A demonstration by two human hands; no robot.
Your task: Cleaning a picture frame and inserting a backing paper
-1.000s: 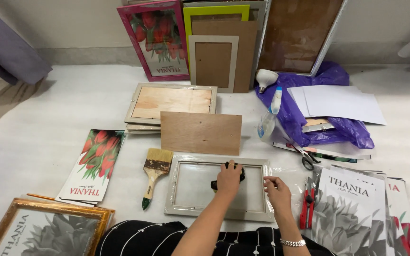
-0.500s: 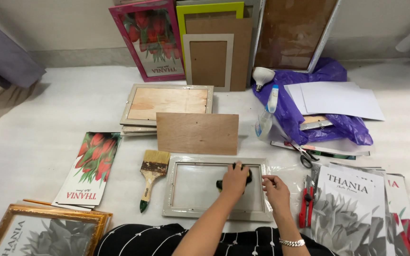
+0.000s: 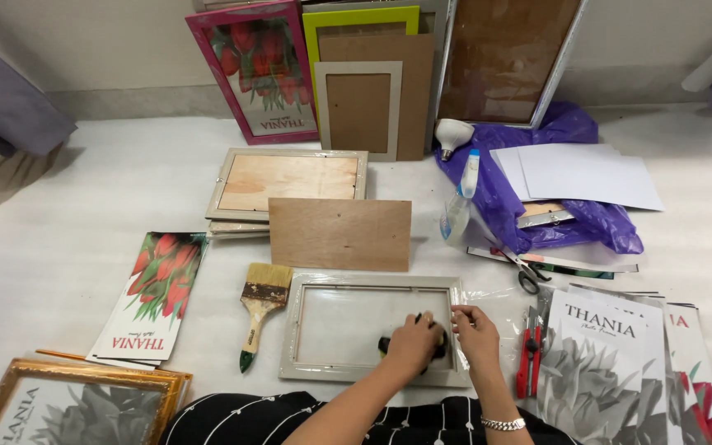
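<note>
Grey frame (image 3: pixel 315 371) under both hands (image 3: pixel 447 338)

A rectangular grey picture frame (image 3: pixel 370 374) with a clear glass pane lies flat, face up, on the white covered surface, its long sides running left to right. A sheet of transparent plastic wrap (image 3: pixel 498 301) extends from beneath its right edge. A small dark cloth (image 3: pixel 389 344) rests on the glass near the lower right corner of the pane.
</note>
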